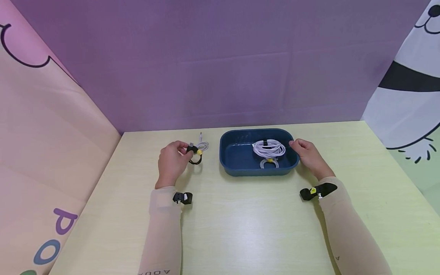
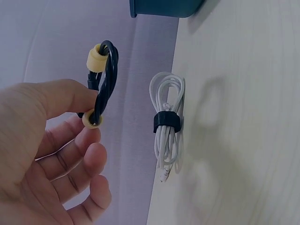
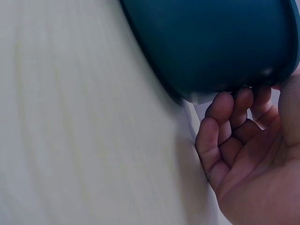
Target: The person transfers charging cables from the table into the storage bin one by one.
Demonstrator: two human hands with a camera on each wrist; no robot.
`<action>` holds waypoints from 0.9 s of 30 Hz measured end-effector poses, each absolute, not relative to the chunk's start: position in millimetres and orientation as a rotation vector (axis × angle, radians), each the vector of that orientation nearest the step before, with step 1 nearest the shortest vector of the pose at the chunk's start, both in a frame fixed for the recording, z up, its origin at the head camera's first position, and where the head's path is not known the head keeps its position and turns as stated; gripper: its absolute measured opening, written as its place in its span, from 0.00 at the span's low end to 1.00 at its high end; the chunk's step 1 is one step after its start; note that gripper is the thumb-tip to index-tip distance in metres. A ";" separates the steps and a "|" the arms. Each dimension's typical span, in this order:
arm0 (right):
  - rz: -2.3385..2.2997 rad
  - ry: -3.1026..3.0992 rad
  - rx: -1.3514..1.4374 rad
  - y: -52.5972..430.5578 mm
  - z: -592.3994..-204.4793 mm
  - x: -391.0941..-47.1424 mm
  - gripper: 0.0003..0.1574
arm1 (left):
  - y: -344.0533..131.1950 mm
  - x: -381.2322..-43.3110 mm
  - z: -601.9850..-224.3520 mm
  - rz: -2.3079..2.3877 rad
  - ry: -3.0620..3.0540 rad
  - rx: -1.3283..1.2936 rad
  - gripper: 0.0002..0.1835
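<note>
Your left hand (image 1: 172,162) is pinching a coiled black cable (image 2: 111,77) (yellow ties (image 2: 96,61) are banding it) above the table (image 1: 240,229), left of the blue tray (image 1: 237,168). Just beyond it, a white cable (image 2: 164,145) is lying strapped on the table. Your right hand (image 1: 311,156) is gripping the tray's right end, where two bundled pale cables (image 1: 271,149) are resting inside.

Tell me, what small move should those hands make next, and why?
Probably, the left hand should carry the black cable over the free left part of the blue tray. The cable is pinched outside the tray, the right hand grips the tray's right end, and a large white coil and a smaller coil lie in its right half, leaving room.
</note>
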State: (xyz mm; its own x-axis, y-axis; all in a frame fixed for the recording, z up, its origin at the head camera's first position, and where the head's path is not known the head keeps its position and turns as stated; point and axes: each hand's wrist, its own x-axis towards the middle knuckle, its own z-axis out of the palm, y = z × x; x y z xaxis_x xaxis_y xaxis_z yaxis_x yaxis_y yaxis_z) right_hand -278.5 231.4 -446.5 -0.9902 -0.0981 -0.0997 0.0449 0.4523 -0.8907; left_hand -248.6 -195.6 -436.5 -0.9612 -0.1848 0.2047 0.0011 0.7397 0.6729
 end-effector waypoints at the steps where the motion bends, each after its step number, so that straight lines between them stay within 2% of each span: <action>1: -1.573 2.560 -0.045 231.2 -445.7 -278.1 0.29 | -195.1 -248.7 -436.0 -1.039 -2.680 0.140 0.13; 8: -1.563 2.548 -0.051 229.4 -437.1 -273.2 0.28 | -191.6 -248.8 -432.6 -1.041 -2.669 0.125 0.13; 19: -1.554 2.562 -0.048 239.5 -461.0 -289.6 0.30 | -189.0 -249.9 -432.7 -1.039 -2.647 0.116 0.12; 27: -1.574 2.541 -0.048 226.7 -436.2 -273.8 0.28 | -188.6 -247.9 -429.9 -1.023 -2.635 0.100 0.12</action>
State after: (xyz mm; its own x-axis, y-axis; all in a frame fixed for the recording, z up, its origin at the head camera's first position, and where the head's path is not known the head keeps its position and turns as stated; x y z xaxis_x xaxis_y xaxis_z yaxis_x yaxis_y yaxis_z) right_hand -273.8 226.7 -436.2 -0.9879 -0.1069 -0.1120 0.0527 0.4482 -0.8924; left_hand -247.9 -188.6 -429.9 -0.9488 -0.1761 0.2623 0.0471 0.7422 0.6685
